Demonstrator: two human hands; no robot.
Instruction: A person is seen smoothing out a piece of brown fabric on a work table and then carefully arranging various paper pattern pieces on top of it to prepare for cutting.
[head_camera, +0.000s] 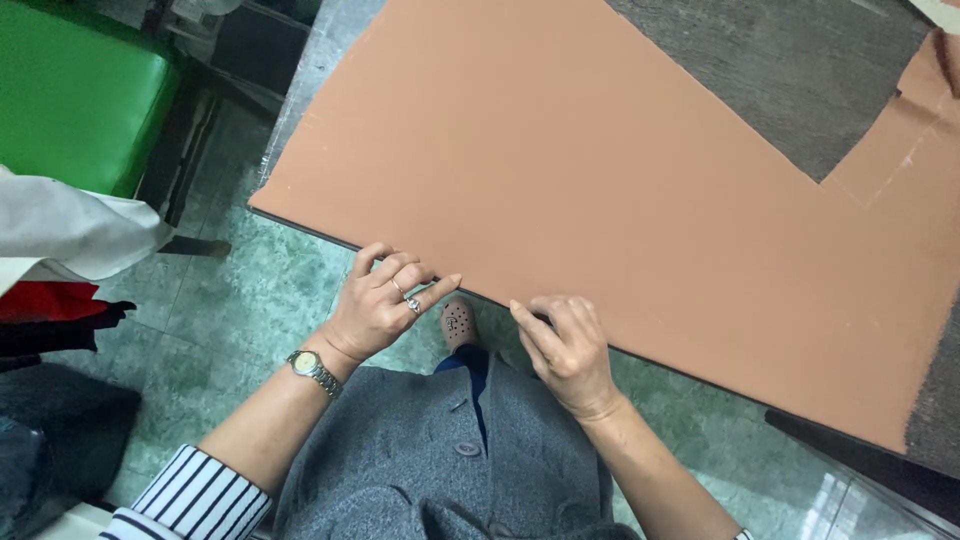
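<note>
1. At the near table edge, the left hand pinches the terracotta fabric, fingers curled over its hem.
2. At 3 o'clock from it, the right hand presses the same edge, fingers closed on the cloth.
3. Even tension from both hands would keep the hem straight.
4. At 10 o'clock stands a green stool.

A grey worktop fills the upper right of the frame, its dark front edge running diagonally from the upper left down to the lower right. A large terracotta-brown fabric sheet lies flat on it, covering most of the surface and reaching the near edge. A smaller piece of the same brown fabric lies at the far right, touching the large sheet.
</note>
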